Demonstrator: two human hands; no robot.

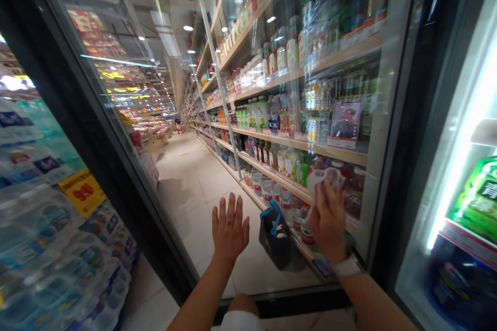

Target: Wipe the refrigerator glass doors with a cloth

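A large glass door (186,176) in a black frame stands in front of me. My left hand (230,227) lies flat against the glass at the lower middle, fingers stretched upward, with a ring on one finger. To the right, my right hand (329,220) presses a crumpled whitish cloth or tissue (320,178) to the pane. Its fingers are bent over the cloth and slightly blurred, and a pale band circles the wrist. Through the glass, between my hands, a dark bag or bucket (276,243) with a blue strip on its rim stands on the floor.
Beyond the glass, long shelves of bottled drinks (260,111) line the right side of a tiled aisle (182,160). Wrapped packs of water bottles (58,248) are stacked at the left, with a yellow price sign (82,192). A lit cooler with green bottles (477,201) is at far right.
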